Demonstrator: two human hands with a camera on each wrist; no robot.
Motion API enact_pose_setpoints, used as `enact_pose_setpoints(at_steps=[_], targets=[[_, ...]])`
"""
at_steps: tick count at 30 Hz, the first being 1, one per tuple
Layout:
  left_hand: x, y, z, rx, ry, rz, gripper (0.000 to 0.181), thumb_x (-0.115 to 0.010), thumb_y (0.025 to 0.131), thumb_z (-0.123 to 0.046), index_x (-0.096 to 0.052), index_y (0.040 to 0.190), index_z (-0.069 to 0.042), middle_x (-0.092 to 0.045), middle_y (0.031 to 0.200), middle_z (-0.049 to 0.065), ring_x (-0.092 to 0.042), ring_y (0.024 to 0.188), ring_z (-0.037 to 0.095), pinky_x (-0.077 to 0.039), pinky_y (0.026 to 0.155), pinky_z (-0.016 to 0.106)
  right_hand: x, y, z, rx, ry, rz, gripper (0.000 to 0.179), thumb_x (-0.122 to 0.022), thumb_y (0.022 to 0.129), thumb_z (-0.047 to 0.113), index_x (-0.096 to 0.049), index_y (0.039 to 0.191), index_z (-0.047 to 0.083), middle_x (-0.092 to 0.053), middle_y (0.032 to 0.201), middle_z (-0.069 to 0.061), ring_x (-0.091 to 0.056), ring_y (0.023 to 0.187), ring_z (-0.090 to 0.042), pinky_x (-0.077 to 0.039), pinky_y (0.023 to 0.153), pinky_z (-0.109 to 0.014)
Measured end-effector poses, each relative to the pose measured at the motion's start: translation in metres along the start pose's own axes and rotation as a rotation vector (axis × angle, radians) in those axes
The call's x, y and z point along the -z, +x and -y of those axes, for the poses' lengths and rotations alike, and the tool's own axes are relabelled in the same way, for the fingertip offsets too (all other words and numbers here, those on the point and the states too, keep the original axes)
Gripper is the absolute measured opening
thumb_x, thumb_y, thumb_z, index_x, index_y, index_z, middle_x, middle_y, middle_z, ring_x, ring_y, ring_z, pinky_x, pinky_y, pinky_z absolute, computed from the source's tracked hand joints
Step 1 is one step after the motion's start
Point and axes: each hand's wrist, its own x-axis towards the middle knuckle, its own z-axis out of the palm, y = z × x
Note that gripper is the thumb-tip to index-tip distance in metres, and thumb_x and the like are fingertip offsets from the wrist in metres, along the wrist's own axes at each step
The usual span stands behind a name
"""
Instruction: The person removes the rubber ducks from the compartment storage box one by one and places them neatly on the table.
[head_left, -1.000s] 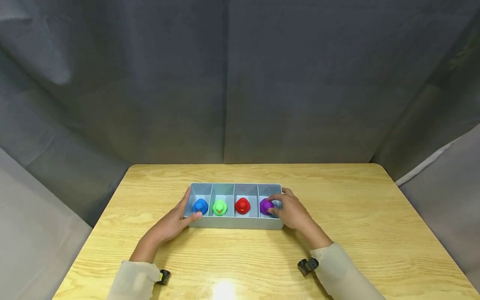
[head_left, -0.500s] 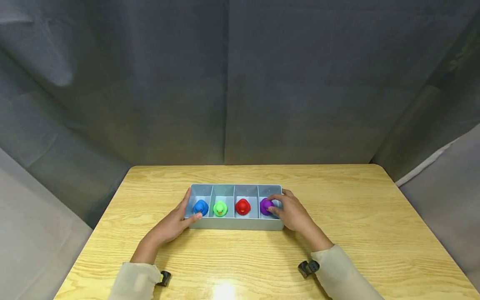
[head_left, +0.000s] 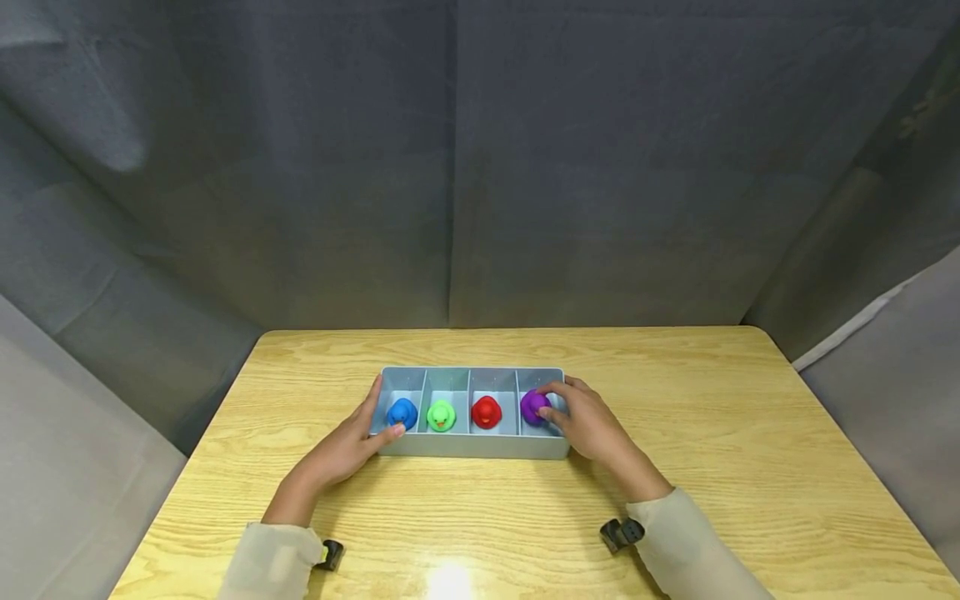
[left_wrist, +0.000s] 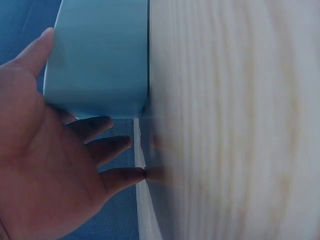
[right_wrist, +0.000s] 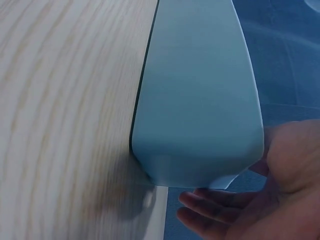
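Note:
A pale blue-grey divided box (head_left: 472,447) lies lengthwise on the table. In its compartments, left to right, sit a blue rubber duck (head_left: 402,412), a green rubber duck (head_left: 441,416), a red rubber duck (head_left: 486,412) and a purple rubber duck (head_left: 534,407). My left hand (head_left: 347,446) holds the box's left end, thumb over the front rim beside the blue duck. In the left wrist view its other fingers spread past the box's end wall (left_wrist: 100,55). My right hand (head_left: 588,422) pinches the purple duck between thumb and forefinger, its other fingers outside the right end.
The wooden table (head_left: 465,517) stretches to both sides and in front of the box. Behind it hangs a dark grey curtain (head_left: 600,167), with more cloth at the sides. Small black devices sit at both sleeves, such as the right wrist device (head_left: 621,534).
The purple duck has shifted slightly up and right in the head view, still pinched by my right hand. The left hand and the box stay in place.

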Motion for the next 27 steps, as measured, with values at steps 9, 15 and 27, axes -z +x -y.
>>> enact_pose_setpoints(at_steps=[9,15,27], targets=[[0.001,-0.001,-0.002,0.010,-0.009,0.003,0.096,-0.054,0.104,-0.055,0.016,0.164,-0.029,0.002,0.173,0.013,-0.011,0.156,0.042,-0.017,0.122,0.065,0.005,-0.002,0.000,0.025,0.017,-0.004,0.028,-0.070,0.100,0.014,-0.068,0.127,0.007,-0.058,0.142,-0.027,-0.041,0.143,-0.051,-0.034,0.114,-0.067],[0.000,0.000,-0.001,0.011,-0.014,0.002,0.095,-0.054,0.105,-0.053,0.017,0.164,-0.030,0.003,0.173,0.012,-0.010,0.157,0.042,-0.016,0.122,0.065,0.008,-0.004,0.000,0.064,0.036,-0.030,0.028,-0.069,0.100,0.013,-0.068,0.127,0.006,-0.060,0.139,-0.024,-0.049,0.138,-0.047,-0.038,0.112,-0.064],[0.000,-0.001,-0.003,0.016,-0.008,0.005,0.094,-0.053,0.105,-0.052,0.016,0.165,-0.029,0.003,0.173,0.014,-0.011,0.156,0.043,-0.017,0.122,0.065,0.016,-0.007,0.002,0.026,0.080,-0.012,0.030,-0.066,0.103,0.017,-0.065,0.132,0.009,-0.061,0.139,-0.021,-0.061,0.122,-0.040,-0.051,0.100,-0.059]])
